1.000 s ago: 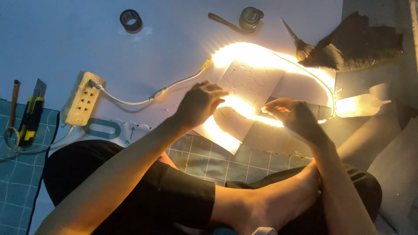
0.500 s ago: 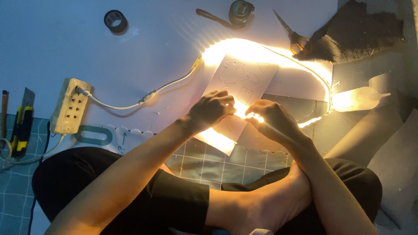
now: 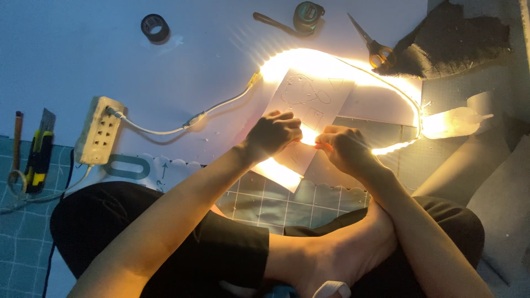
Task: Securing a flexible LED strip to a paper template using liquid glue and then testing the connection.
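Head view: a glowing warm-white flexible LED strip [image 3: 353,63] is laid in a loop on the pale floor surface [image 3: 83,60], arching over a white paper sheet with pencil line drawings [image 3: 309,102] and curving back toward the hands. The left hand [image 3: 274,134] is closed, fingers curled and pinched at the bright strip section over the sheet. The right hand [image 3: 345,149] is likewise closed, fingertips pinched on the same section; both hands nearly touch. A white cord [image 3: 182,124] is run from the strip to a cream multi-socket power block [image 3: 99,131]. A black tape roll [image 3: 155,27], a tape measure [image 3: 306,14] and orange-handled scissors [image 3: 375,47] are seen at the far edge. A yellow-black utility knife [image 3: 38,157] lies on the green grid cutting mat [image 3: 22,232].
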